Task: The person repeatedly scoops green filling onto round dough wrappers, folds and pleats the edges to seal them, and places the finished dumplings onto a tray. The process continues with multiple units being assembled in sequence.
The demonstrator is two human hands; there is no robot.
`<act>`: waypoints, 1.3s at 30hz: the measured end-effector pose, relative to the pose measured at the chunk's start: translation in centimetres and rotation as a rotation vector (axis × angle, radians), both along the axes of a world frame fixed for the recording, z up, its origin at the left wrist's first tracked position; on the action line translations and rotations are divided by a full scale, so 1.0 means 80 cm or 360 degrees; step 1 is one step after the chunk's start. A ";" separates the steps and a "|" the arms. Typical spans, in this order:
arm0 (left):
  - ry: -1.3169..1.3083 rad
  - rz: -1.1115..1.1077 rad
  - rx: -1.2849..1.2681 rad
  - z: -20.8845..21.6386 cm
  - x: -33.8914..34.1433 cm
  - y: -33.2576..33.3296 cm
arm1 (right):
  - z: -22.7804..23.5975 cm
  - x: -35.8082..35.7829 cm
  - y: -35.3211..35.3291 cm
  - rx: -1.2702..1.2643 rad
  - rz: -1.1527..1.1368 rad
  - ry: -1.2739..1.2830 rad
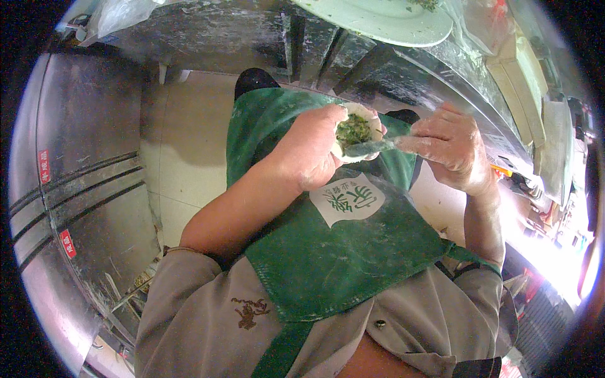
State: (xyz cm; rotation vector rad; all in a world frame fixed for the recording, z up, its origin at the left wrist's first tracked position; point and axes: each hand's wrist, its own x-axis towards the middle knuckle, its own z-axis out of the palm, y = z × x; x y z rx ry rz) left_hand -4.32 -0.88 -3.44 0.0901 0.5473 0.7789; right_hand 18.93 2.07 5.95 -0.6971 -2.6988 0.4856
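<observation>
My left hand [307, 150] is closed around a round, pale dough wrapper [338, 153], its fingers curled about the rim. In the wrapper lies a mound of chopped green filling [354, 128]. A flat, narrow spatula [367, 148] rests against the near side of the filling, its blade smeared. My right hand [449, 150], dusted with flour, pinches the spatula's handle end, which the fingers mostly hide. Both hands are held above the lap, over a green apron [340, 268].
Ahead stands a floury dark work table [252, 47] bearing a pale plate [378, 22] with some green filling. A clear plastic bag [123, 19] lies at far left. Steel cabinets [94, 113] line the left side; pale containers [520, 75] stand at right.
</observation>
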 end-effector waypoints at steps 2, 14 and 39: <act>0.0060 -0.0076 0.0073 0.000 -0.002 -0.001 | -0.002 -0.003 0.002 0.0091 -0.0005 0.0038; 0.0078 0.0327 0.0120 0.015 -0.002 0.005 | -0.014 -0.002 -0.023 -0.0490 -0.0730 0.0477; 0.0250 0.1022 0.0510 -0.010 0.022 0.019 | -0.058 -0.116 -0.126 -0.2522 -0.1668 0.2105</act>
